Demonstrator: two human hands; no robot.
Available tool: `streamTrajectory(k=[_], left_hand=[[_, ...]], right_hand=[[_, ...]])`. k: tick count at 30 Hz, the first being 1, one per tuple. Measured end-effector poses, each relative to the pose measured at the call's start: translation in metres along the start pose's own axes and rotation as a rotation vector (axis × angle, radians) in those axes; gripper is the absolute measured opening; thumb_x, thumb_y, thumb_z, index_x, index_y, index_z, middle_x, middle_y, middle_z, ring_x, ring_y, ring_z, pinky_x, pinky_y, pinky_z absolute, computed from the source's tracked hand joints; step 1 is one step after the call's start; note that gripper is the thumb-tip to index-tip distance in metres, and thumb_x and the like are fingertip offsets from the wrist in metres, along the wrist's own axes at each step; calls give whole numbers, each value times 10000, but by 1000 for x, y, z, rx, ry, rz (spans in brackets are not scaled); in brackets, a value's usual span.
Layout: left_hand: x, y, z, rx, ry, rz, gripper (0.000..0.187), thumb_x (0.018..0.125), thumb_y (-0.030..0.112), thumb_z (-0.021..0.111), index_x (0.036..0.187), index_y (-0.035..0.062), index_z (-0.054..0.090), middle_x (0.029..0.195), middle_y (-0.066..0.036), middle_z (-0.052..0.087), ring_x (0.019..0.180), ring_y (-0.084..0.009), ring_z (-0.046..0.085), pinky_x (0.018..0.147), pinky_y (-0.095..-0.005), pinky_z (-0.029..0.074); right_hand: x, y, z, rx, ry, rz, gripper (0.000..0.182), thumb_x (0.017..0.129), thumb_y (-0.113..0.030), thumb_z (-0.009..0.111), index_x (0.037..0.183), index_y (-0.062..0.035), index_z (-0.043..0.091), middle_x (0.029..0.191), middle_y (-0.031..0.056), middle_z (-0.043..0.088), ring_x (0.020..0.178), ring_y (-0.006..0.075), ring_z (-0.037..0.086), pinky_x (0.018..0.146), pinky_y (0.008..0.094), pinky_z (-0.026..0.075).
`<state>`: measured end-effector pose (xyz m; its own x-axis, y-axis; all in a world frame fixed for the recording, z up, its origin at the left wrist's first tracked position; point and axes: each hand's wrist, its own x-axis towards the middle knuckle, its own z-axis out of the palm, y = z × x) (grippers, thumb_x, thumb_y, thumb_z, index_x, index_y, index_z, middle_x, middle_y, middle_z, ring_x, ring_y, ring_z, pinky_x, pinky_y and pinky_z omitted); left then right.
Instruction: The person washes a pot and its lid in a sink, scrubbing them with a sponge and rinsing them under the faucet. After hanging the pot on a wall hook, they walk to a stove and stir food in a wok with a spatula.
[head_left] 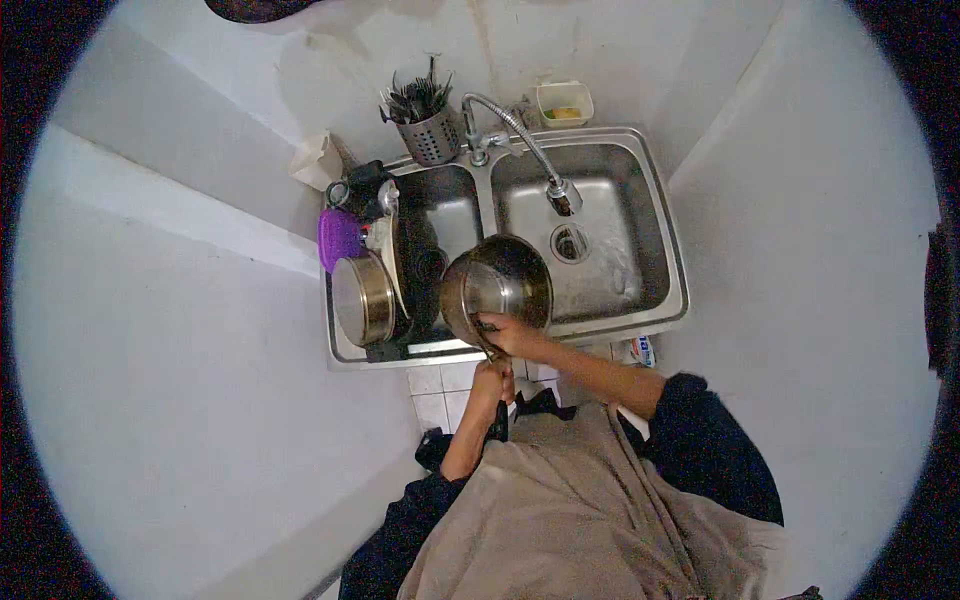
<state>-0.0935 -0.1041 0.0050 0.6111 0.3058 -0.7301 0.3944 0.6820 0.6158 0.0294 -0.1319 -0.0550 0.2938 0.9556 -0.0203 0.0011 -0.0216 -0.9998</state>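
A steel saucepan [497,272] with a long black handle is held over the near part of the double sink, in front of the divider. My left hand [492,383] is wrapped round its handle, close to my body. My right hand [508,336] is closed against the pan's near side, where the handle joins. Something small and dark shows at its fingertips, but I cannot make out what it is. The pan's wall looks brownish and shiny.
The flexible faucet [563,195] points into the right basin [625,215]. Left of the dark left basin [455,205] stand a round pot [364,300], a purple container [339,240] and other dishes. Behind are a cutlery holder [430,138] and a small tub [565,104]. Walls flank both sides.
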Motion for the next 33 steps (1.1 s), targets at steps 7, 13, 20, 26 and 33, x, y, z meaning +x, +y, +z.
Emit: streamTrajectory(k=[7,13,20,26,33], left_hand=[[-8,1,3,-228,-161,-147,179,823,180,461,662,108,428,445,34,325,312,-97,293,311,-267,274],[-6,12,3,-51,-85,-54,192,815,194,467,653,114,403,445,31,319,312,-98,290,306,-272,258],[-2,-8,15,-146,-131,-136,194,828,176,445,652,100,413,459,32,319,338,-90,293,336,-255,270],[-1,0,7,-111,-113,-103,230,823,185,456,609,110,415,433,31,338,312,-99,297,316,-266,280],[-8,4,10,-166,-230,-215,209,823,171,453,624,115,425,448,34,350,310,-85,302,312,-260,265]], right_hand=[[36,-30,-105,-1622,-280,-759,281,701,-197,569,950,-81,626,1129,139,533,1112,304,460,889,440,398],[-2,15,-37,-695,-108,48,321,752,-133,556,1063,-57,574,1249,159,453,1187,317,385,1000,400,288],[52,-81,-1,807,828,372,445,816,-165,558,1234,-141,406,1065,89,508,968,211,477,838,387,391],[10,-29,0,9,155,198,437,831,-214,485,1246,-97,416,1191,194,484,1107,333,454,940,376,344],[27,-31,-117,-1471,-652,8,364,765,-257,534,1083,-81,560,877,206,604,886,336,579,850,430,424]])
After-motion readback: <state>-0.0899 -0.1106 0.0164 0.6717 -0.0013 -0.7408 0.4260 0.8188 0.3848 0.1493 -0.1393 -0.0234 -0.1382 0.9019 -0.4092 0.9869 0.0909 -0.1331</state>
